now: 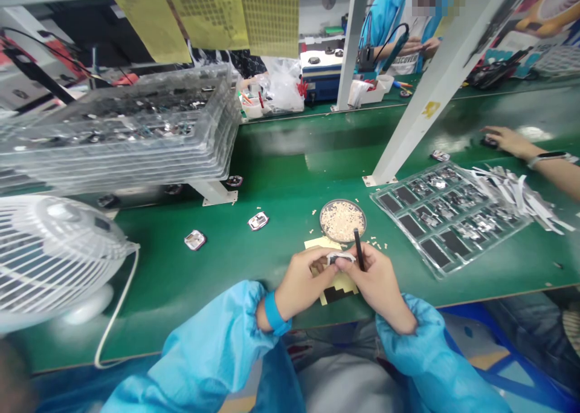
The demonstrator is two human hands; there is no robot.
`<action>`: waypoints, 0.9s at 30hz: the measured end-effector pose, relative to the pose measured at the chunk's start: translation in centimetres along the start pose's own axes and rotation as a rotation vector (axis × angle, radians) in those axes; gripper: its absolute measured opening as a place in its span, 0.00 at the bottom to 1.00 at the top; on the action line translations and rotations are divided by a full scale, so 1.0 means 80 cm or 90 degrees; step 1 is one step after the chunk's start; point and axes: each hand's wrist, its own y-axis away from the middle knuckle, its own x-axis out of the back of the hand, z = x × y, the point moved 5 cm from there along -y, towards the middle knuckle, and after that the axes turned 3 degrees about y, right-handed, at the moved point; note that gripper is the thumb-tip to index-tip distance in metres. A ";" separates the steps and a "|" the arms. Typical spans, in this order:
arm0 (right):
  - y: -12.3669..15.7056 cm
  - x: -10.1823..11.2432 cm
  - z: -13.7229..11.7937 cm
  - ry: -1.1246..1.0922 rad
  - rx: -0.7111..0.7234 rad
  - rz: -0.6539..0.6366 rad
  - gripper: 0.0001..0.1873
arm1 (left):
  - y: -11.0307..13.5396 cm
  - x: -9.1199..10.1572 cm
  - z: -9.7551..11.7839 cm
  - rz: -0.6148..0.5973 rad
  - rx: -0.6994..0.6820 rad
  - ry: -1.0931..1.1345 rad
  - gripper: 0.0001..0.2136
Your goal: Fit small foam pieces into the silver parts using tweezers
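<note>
Between my two hands, over the front of the green bench, is a small silver-and-dark device part [341, 257]. My left hand [304, 277] pinches it from the left. My right hand [372, 275] touches its right side with the thumb and also holds a thin black stick-like tool [359, 250], which points upward; its tip type is not clear. Under my hands lies a yellow sheet [322, 242] with dark pieces on it. Just beyond stands a round dish [343, 221] full of small cream-coloured pieces, some scattered around it.
A clear tray [438, 262] of parts lies to the right, with white strips [521, 192] heaped on it. Similar device parts [195, 240] sit at left. A white fan [58, 256], stacked trays [136, 141] and a post [408, 110] border the space. Another person's hand [510, 142] reaches in at right.
</note>
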 end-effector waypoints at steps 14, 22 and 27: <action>-0.006 0.009 -0.022 0.159 0.163 0.041 0.13 | -0.001 0.003 0.007 0.073 -0.055 -0.081 0.11; -0.006 0.018 -0.044 0.244 0.392 -0.058 0.04 | -0.003 0.005 0.006 0.084 -0.078 -0.126 0.09; -0.010 0.018 -0.038 0.280 0.389 -0.050 0.05 | -0.006 0.005 0.003 0.076 -0.071 -0.134 0.09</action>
